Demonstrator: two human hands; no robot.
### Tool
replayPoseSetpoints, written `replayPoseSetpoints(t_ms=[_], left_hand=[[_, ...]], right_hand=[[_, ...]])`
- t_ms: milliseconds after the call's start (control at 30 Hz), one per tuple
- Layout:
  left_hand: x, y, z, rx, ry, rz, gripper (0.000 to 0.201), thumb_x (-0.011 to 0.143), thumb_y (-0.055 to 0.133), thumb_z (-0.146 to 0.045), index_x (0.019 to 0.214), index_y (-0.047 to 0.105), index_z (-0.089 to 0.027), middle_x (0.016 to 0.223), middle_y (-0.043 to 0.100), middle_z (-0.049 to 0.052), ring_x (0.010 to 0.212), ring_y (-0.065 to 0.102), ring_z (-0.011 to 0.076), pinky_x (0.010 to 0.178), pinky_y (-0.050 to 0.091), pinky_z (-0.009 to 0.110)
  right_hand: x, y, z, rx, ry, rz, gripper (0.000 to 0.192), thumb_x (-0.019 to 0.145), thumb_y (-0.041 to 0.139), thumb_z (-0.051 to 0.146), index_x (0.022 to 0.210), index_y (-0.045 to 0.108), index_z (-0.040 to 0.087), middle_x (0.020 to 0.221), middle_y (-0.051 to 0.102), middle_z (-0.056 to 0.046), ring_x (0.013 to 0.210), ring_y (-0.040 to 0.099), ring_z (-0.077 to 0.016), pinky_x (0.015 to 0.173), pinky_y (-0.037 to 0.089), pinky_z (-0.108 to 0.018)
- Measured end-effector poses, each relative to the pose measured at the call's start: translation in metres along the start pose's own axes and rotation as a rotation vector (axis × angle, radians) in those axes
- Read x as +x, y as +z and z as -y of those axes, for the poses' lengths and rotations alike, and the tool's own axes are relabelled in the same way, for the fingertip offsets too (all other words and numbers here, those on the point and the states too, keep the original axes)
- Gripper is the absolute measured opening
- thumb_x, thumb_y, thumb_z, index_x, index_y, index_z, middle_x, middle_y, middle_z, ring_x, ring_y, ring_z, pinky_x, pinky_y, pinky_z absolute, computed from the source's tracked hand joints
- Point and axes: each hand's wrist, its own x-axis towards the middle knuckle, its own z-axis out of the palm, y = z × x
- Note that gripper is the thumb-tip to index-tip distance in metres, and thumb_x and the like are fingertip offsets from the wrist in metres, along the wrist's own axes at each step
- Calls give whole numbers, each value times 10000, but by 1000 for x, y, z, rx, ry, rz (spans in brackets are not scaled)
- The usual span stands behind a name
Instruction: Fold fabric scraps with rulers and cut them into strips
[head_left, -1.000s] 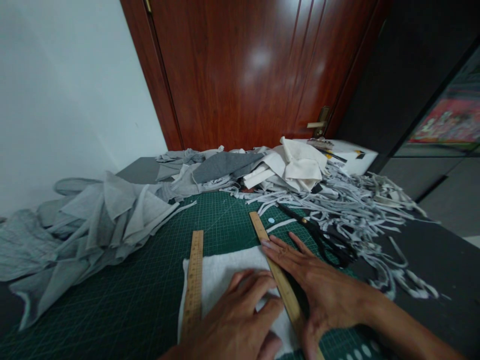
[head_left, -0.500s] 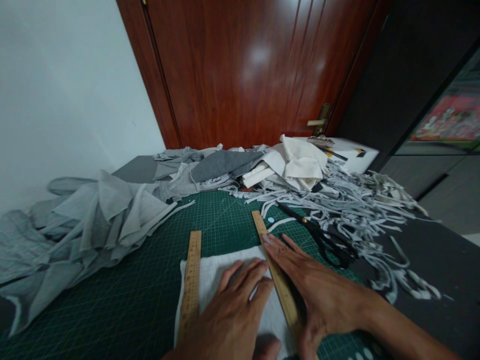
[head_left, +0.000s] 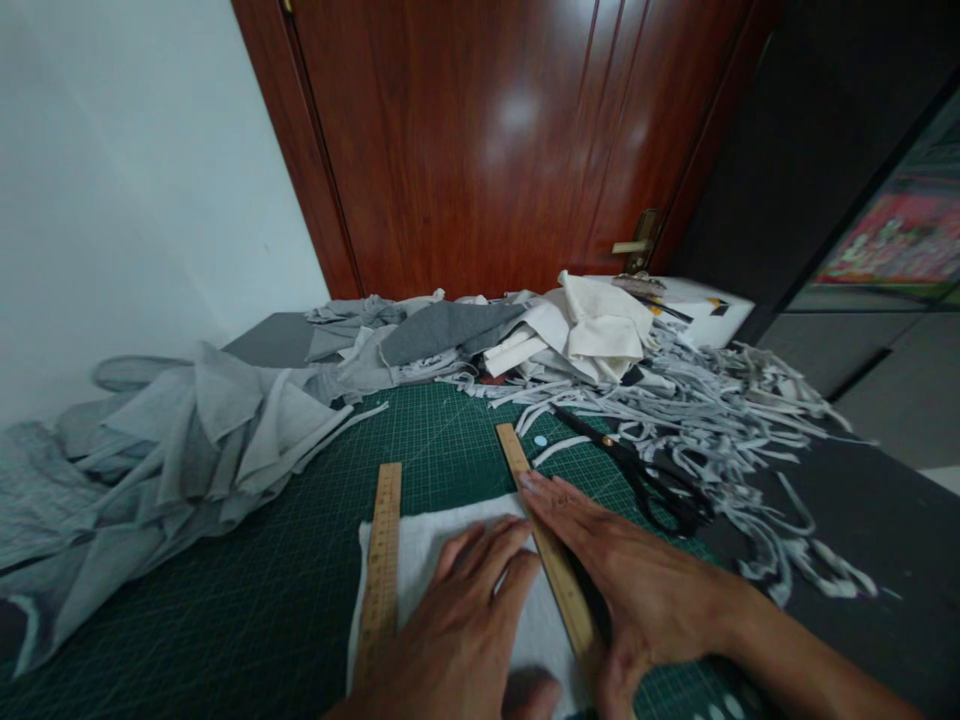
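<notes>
A piece of white cloth (head_left: 431,545) lies on the green cutting mat (head_left: 442,440) at the near edge of the view. Flat on this cloth rests my left hand (head_left: 469,615), its fingers stretched out toward the right ruler. One wooden ruler (head_left: 381,570) lies along the cloth's left side, its near end hidden behind my left hand. A second wooden ruler (head_left: 555,565) lies slantwise along the right side. My right hand (head_left: 607,555) is against that ruler's right edge, fingers straight and fingertips touching it. The ruler's near end is hidden.
Black scissors (head_left: 637,470) lie right of the rulers beside a tangle of grey fabric strips (head_left: 720,420). Grey cloth pieces (head_left: 187,430) are heaped on the left, and more fabric (head_left: 465,330) is piled at the back, before a brown door (head_left: 480,150).
The right ruler's far end has shifted slightly to the left, along with my right fingertips. My left hand stays on the cloth, almost unmoved.
</notes>
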Motion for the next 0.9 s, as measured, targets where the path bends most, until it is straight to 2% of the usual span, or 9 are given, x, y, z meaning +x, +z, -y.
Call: replayPoseSetpoints(t_ms=[200,300,600,900], left_hand=[[1,-2,-1,-2,-3,26,765,691,691,-208,1440,560,-120,1623,480,178,1501,408,394,1270,288,627],[1,0,0,-5,-6,-2,750,690,694,-202,1426,571,-129,1627,477,161,1504,403,380,1276,286,610],[-2,6,2,-26,-12,-59,715,694,708,-217,1399,595,-172,1619,489,106,1498,390,348,1292,270,558],[-1,5,0,-22,-10,-67,697,704,695,-205,1392,598,-158,1614,493,110,1496,394,338,1292,273,553]], right_hand=[[2,-2,10,-10,42,-1,1722,431,876,879,1688,70,21,1761,-1,-245,1626,-13,-431,1325,21,-532],[2,-3,10,-5,55,3,1756,400,883,879,1683,62,5,1758,-2,-245,1628,-8,-424,1326,14,-520],[2,-2,8,7,15,-22,1709,442,855,899,1690,79,25,1762,19,-239,1634,19,-408,1323,7,-530],[1,3,6,-12,14,-49,1693,456,837,914,1692,84,35,1761,19,-237,1632,14,-411,1323,18,-546]])
